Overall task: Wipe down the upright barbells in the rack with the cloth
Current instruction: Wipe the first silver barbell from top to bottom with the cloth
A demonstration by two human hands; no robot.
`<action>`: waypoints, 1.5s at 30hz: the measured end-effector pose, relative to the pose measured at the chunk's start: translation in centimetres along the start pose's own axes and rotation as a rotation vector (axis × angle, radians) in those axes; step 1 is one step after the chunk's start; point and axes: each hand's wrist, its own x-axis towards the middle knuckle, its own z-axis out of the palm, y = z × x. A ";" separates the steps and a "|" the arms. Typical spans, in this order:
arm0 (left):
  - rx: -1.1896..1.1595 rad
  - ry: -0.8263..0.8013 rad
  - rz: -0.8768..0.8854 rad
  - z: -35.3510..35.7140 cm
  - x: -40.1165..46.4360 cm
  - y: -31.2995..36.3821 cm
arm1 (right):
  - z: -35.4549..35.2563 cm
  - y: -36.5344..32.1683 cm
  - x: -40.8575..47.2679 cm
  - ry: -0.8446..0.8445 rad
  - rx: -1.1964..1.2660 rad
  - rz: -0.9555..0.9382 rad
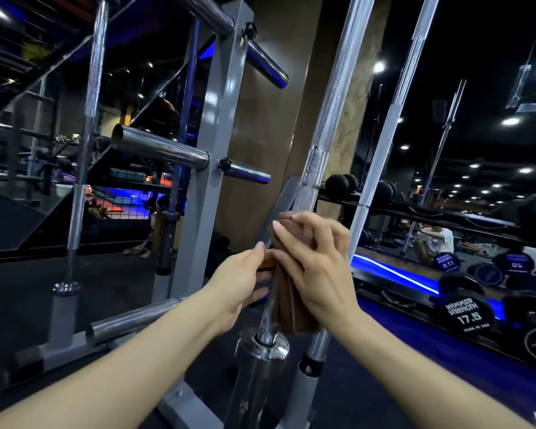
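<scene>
Nearest: both hands on a brown cloth (287, 308) wrapped round the nearest upright barbell (324, 144), low on its shaft just above the chrome collar (265, 343) and sleeve. Right hand (314, 270) lies over the cloth, fingers (294, 243) curled round it and the bar, clamping cloth to steel. Left hand (240, 283) at the cloth's left edge, thumb and fingers pinching a fold; fingertips partly hidden behind the cloth, so exact grip unclear. Handling, judged: cloth is thin, soft, light, folds in layers, should slide easily on smooth steel and drag on the knurled section higher up; best held wrapped fully round the shaft and squeezed. Bar looks heavy, rigid, polished and slippery; it stands in the rack, so no need to lift, just steady it. Just right, a second upright barbell (393, 128) stands near the first, untouched. Left, a grey plate rack (217, 144) with chrome pegs and another upright bar (89, 119) beyond it. Further right, dumbbells (464, 308) on a low rack: readable "HAMMER STRENGTH", "17.5", "MADE IN USA"; another behind shows "20". Mirror reflects "17.5" reversed. Far background dark, ceiling lights only.
</scene>
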 end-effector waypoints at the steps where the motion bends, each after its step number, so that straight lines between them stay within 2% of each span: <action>1: 0.011 -0.008 -0.005 0.0 -0.1 0.0 | -0.3 0.1 1.0 0.003 0.020 0.024; 5: 0.037 0.002 -0.015 -0.2 0.2 0.0 | -0.7 0.5 5.5 0.108 0.123 0.242; 7: 0.029 -0.003 -0.011 -0.4 0.5 -0.1 | -0.4 0.1 5.4 0.145 0.143 0.294; 10: 0.016 -0.021 0.005 -0.4 0.7 -0.2 | 0.4 -1.2 1.8 0.176 0.173 0.316; 13: -0.008 -0.006 0.001 -0.1 0.1 0.0 | 0.5 -2.7 -2.0 0.114 0.216 0.322; 20: -0.009 -0.034 -0.062 -0.7 0.5 0.7 | -0.5 -0.7 6.4 0.191 0.172 0.374; 23: 0.004 -0.087 -0.060 -1.0 0.8 0.6 | 0.2 -1.2 3.3 0.200 0.128 0.327; 26: 0.005 -0.090 -0.058 -1.0 0.8 0.6 | 0.9 -3.0 -2.6 0.080 0.106 0.276; 29: 0.019 -0.097 -0.055 -0.9 0.8 0.8 | 0.2 -2.9 -3.1 -0.016 0.111 0.236; 32: 0.030 -0.129 -0.101 -0.6 1.3 0.9 | -1.1 -1.6 1.4 0.016 0.102 0.225; 35: 0.042 -0.255 -0.175 -0.5 1.7 0.8 | -1.3 -0.3 5.6 0.095 0.066 0.307; 37: 0.017 -0.330 -0.194 -0.8 2.0 0.6 | -0.9 -0.3 5.2 0.106 0.044 0.301; 42: -0.081 -0.383 -0.219 -1.3 2.3 0.4 | 0.0 -2.5 -2.6 -0.043 0.031 0.195; 45: -0.118 -0.394 -0.231 -1.7 2.0 0.5 | -1.1 -2.5 -2.8 -0.110 0.058 0.196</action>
